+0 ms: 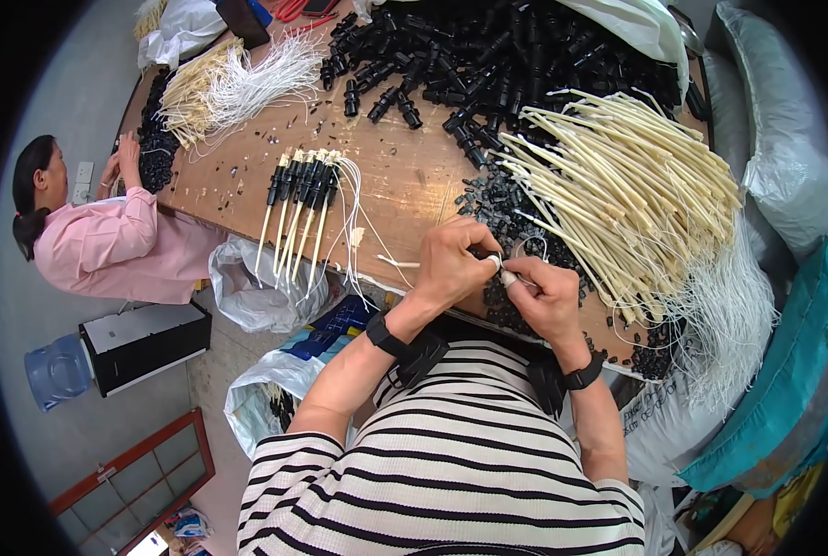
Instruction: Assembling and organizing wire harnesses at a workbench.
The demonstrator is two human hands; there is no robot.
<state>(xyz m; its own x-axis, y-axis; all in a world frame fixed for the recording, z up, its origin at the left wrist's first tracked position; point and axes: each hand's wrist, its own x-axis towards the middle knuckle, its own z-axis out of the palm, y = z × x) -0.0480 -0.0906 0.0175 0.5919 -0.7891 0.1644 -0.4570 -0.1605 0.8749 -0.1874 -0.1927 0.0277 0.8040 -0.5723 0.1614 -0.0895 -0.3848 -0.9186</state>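
Note:
My left hand [451,262] and my right hand [545,295] meet over the near edge of the wooden table [404,176]. Together they pinch a thin cream tube [401,263] with a small black piece at its end, which lies between the fingertips. Just beyond my hands sits a heap of small black caps [516,218]. To the right spreads a big bundle of cream tubes with white wires [636,195]. To the left lies a row of finished tubes with black connectors [301,185].
A large pile of black connectors [488,56] covers the far table. Another person in pink [108,241] works at the left edge beside more tubes [238,83]. Plastic bags [256,287], a water jug [57,371] and large sacks [784,139] stand around the table.

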